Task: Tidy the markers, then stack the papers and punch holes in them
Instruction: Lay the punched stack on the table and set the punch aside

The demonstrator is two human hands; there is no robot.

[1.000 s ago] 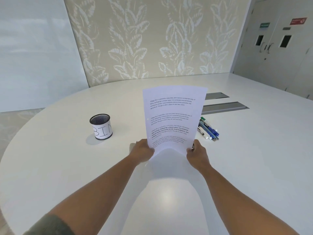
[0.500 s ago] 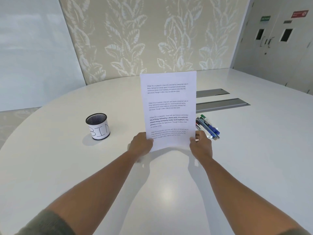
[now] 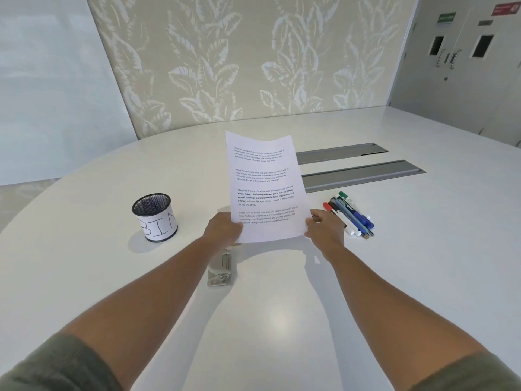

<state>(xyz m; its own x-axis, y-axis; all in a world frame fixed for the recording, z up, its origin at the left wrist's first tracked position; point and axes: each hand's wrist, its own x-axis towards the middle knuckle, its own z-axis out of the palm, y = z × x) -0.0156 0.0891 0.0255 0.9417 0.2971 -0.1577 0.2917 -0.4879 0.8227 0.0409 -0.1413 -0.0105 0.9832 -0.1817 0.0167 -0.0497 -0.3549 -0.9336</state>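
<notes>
A stack of printed white papers [image 3: 265, 187] stands upright above the white table [image 3: 394, 277], its lower edge close to the surface. My left hand [image 3: 224, 228] grips the lower left corner and my right hand [image 3: 324, 230] grips the lower right edge. Several markers [image 3: 349, 213] in red, green, blue and black lie side by side just right of my right hand. A grey hole punch [image 3: 220, 270] sits on the table below my left wrist, partly hidden by it. A black mesh cup [image 3: 155, 217] labelled BIN stands to the left.
Two grey cable hatches [image 3: 363, 174] are set into the table behind the papers. A leaf-patterned wall runs along the far edge, with double doors [image 3: 462, 52] at the back right.
The papers have dropped lower and tilted a little to the left, both hands still on them. The hole punch has come into sight under my left wrist.
</notes>
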